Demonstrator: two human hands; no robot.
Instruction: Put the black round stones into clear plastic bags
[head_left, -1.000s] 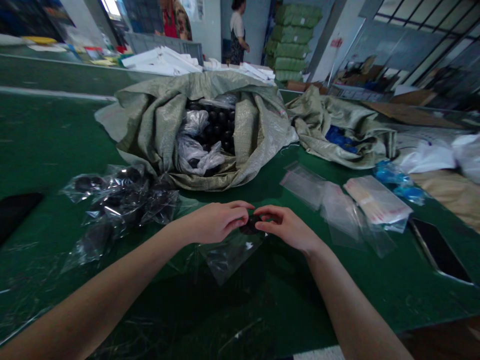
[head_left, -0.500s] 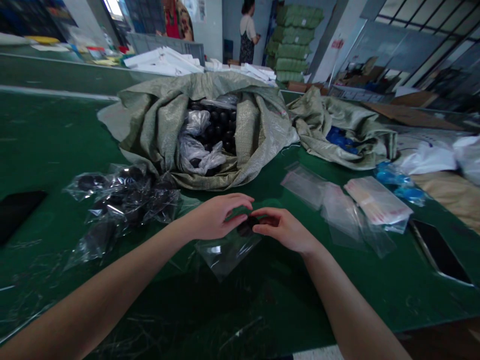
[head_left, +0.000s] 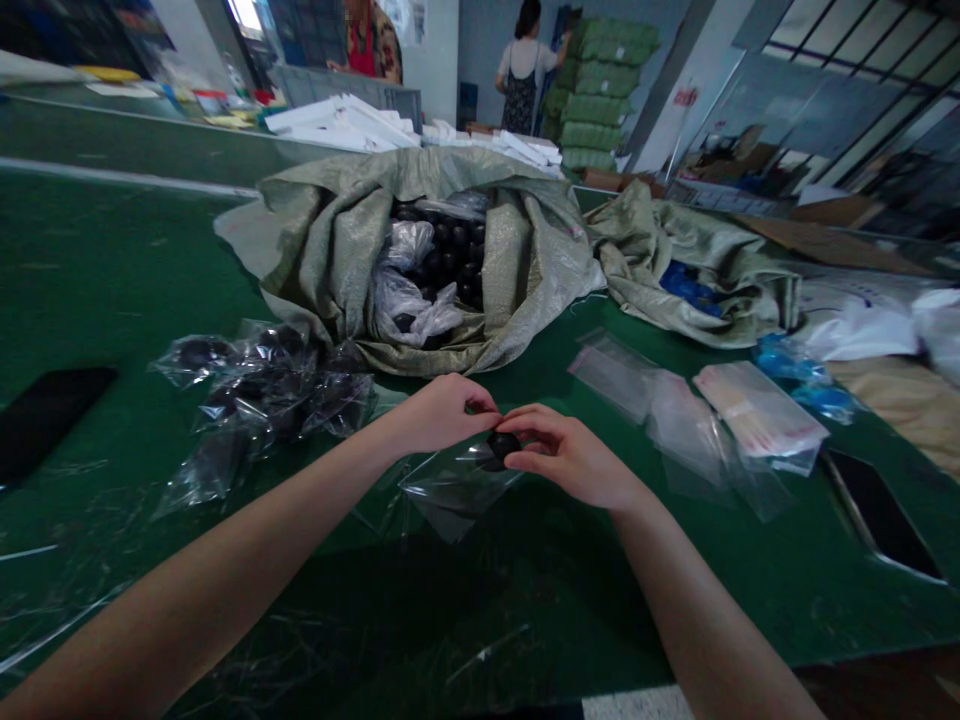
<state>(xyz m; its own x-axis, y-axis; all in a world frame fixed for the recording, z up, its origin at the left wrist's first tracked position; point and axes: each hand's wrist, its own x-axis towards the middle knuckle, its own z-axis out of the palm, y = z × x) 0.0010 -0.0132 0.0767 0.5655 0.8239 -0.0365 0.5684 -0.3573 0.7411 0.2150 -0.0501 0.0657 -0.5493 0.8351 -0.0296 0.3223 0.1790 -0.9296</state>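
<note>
A round black ball sits at the mouth of a clear plastic bag on the green table. My right hand has its fingers and thumb closed on the ball's right side. Just beside it, my left hand is in a pinch at the top of the bag, fingertips near those of my right hand. The bag's lower part hangs flat toward me. Left of my hands lies a pile of bagged black balls. Behind them an open woven sack holds many loose black balls.
Flat clear bags and a banded stack of bags lie to the right, by a phone. A black flat object lies far left. A second sack holds blue items. Two people are in the background.
My left hand's fingers have come together into a pinch and moved up close to my right fingertips. The view has shifted slightly. A background person has raised an arm toward the green bales.
</note>
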